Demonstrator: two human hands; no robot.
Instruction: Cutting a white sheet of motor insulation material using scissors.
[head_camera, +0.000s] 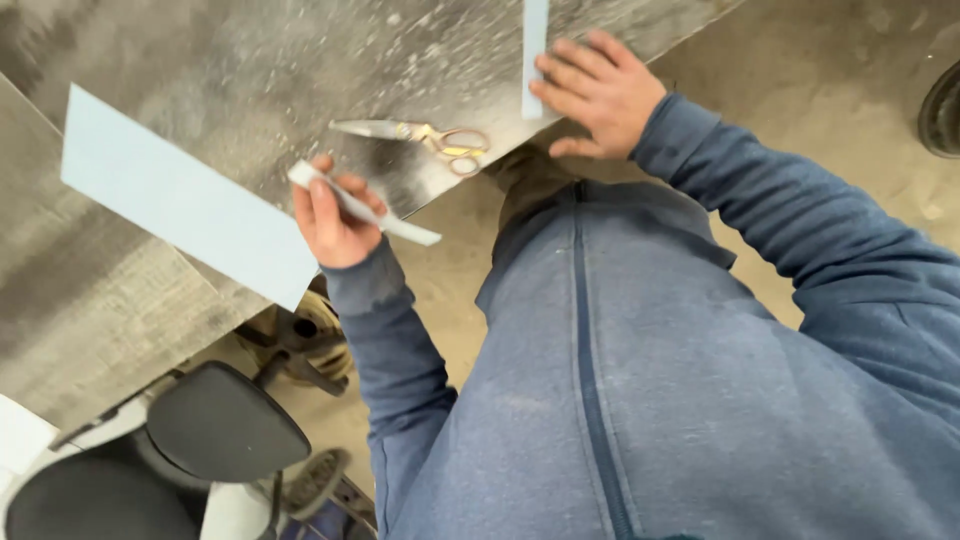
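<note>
Head view, left hand (330, 222) gripping pale strip (365, 205) at table edge (440, 195), right hand (597, 92) flat on strip (535, 50)

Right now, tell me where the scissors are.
In the head view, the scissors lie flat on the grey table near its edge, between the left hand holding a pale strip and the right hand.
</note>
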